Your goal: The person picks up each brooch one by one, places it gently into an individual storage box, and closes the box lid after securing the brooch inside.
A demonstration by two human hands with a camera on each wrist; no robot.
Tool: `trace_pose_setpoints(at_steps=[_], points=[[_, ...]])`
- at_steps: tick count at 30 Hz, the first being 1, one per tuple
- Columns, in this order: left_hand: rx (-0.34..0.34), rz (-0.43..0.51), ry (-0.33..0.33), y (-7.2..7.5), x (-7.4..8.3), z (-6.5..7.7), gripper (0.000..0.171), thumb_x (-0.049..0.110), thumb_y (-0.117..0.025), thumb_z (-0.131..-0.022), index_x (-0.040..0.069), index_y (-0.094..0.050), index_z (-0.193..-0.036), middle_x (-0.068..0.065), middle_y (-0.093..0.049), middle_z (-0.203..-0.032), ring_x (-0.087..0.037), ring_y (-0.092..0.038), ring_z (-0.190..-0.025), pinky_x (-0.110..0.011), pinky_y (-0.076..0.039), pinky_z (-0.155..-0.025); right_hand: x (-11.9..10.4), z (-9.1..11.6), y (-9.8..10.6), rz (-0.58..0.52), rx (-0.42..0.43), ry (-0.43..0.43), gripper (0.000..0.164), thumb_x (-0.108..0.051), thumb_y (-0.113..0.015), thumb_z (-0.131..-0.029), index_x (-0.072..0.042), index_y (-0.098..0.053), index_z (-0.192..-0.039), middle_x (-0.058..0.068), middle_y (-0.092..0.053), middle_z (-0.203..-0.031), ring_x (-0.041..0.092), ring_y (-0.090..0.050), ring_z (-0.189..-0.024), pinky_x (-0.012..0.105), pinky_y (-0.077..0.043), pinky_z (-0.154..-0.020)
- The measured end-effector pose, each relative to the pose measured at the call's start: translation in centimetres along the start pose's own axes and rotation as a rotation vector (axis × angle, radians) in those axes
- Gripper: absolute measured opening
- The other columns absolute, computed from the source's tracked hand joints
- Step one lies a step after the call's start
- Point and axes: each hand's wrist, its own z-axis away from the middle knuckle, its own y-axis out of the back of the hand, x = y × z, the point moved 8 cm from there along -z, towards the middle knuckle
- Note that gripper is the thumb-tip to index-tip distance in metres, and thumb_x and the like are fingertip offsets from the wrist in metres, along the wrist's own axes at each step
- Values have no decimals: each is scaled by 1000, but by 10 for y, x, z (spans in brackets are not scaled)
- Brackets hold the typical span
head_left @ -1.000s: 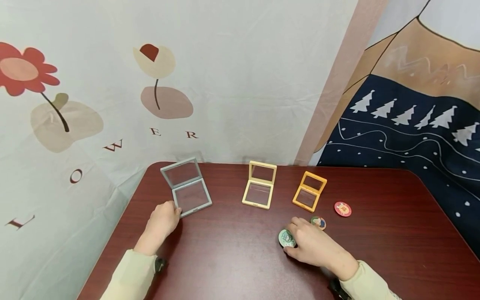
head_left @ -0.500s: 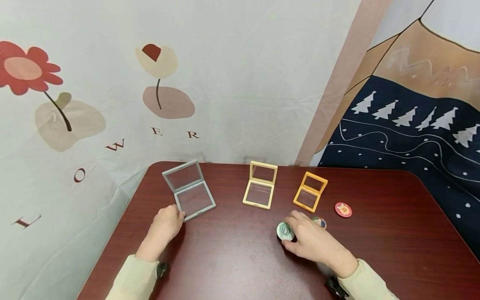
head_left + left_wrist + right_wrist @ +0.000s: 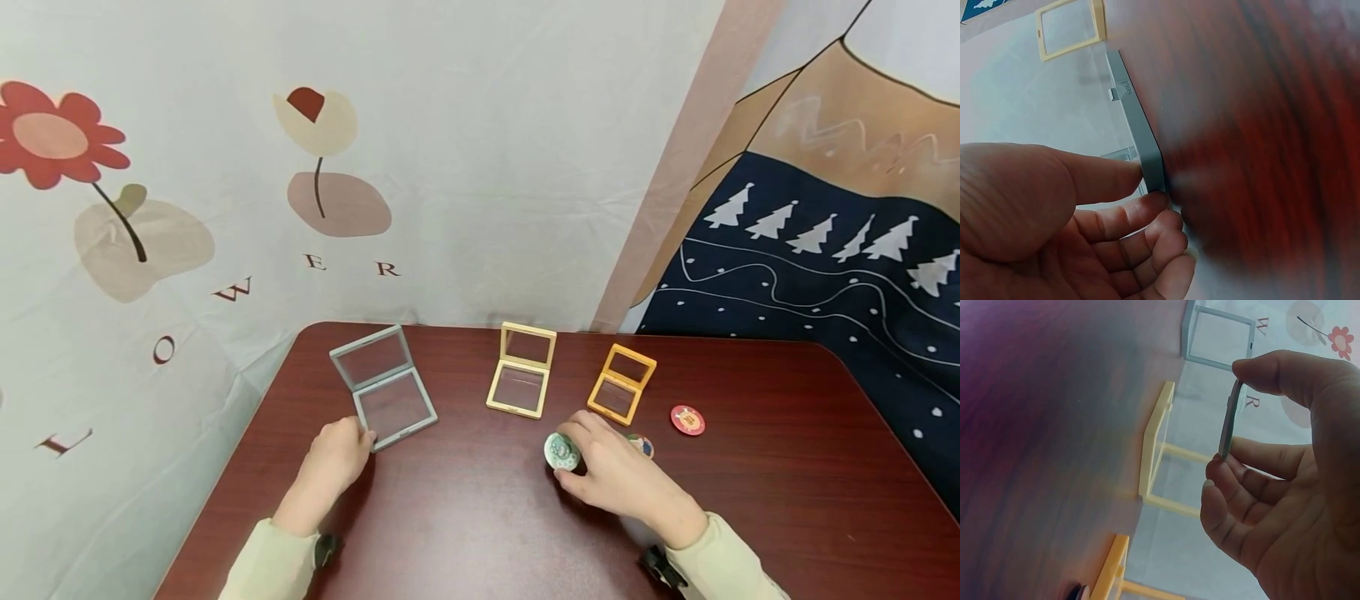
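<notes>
My left hand point(image 3: 330, 458) pinches the near left corner of a grey square display case point(image 3: 406, 431) that stands hinged open at the table's left. In the left wrist view, thumb and forefinger grip the case's edge point(image 3: 1136, 122). A round green badge point(image 3: 562, 452) is held by its rim between the thumb and fingers of my right hand point(image 3: 611, 471). Edge-on in the right wrist view, that badge point(image 3: 1230, 422) appears lifted off the table. Behind the right hand lies a round badge point(image 3: 642, 446) with a mixed-colour picture, partly hidden by the hand.
A cream display case point(image 3: 519, 387) stands open at the back middle of the dark red wooden table point(image 3: 465, 517). Right of it is a smaller orange case point(image 3: 617, 397), also open. A round red badge point(image 3: 687, 420) lies farther right. A printed cloth point(image 3: 480, 167) hangs behind.
My left hand has shifted the grey case a little to the right and towards me. The right hand, with the green badge, has moved left and slightly farther from me.
</notes>
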Motion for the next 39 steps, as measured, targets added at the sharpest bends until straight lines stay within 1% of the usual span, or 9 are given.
trace_pose_setpoints(at_steps=[7,12,17,22,27,34,39], points=[[4,-13,0,0,3,6,31,16,-66,-101,8,-56,-72,-7,-56,-68,-31,-61,-68,-51,-51,-65,-3,-7,2,-26,6,-6,38,-21,-84,-83,-7,-68,-115,-2,-58,-106,8,-55,-92,29,-54,-80],[0,-6,8,-1,4,11,31,17,-67,-101,9,-56,-72,-6,-56,-68,-29,-61,-68,-50,-50,-64,-7,-11,2,-44,29,-1,38,-21,-85,-83,-8,-69,-114,-3,-59,-108,8,-56,-94,30,-54,-82],[2,1,7,-1,7,16,33,17,-68,-100,11,-55,-71,-5,-54,-66,-27,-59,-66,-47,-48,-61,-11,-14,1,-52,44,-5,41,-21,-86,-82,-8,-69,-117,-3,-60,-110,9,-57,-100,32,-54,-86],[3,4,5,-2,9,20,32,17,-69,-100,12,-57,-71,-3,-53,-64,-24,-57,-65,-44,-47,-60,-14,-18,2,-52,57,-2,44,-23,-87,-82,-7,-68,-118,-1,-60,-112,9,-57,-101,32,-54,-87],[9,9,3,0,13,25,32,16,-69,-100,13,-58,-69,-2,-54,-63,-23,-56,-63,-44,-47,-59,-18,-24,1,-53,62,11,47,-24,-87,-82,-5,-68,-121,-1,-60,-113,10,-56,-102,31,-53,-87],[21,6,-9,1,16,29,35,15,-70,-99,14,-57,-66,-1,-54,-62,-24,-57,-63,-45,-47,-58,-26,-33,-2,-68,58,42,43,-24,-86,-83,-8,-68,-120,-3,-59,-112,10,-54,-101,29,-52,-85],[8,10,-7,-1,15,31,33,15,-72,-98,14,-60,-68,-1,-55,-63,-23,-56,-64,-44,-46,-59,-33,-38,-1,-72,73,68,43,-23,-86,-83,-8,-68,-119,-2,-60,-114,12,-56,-104,30,-53,-86]])
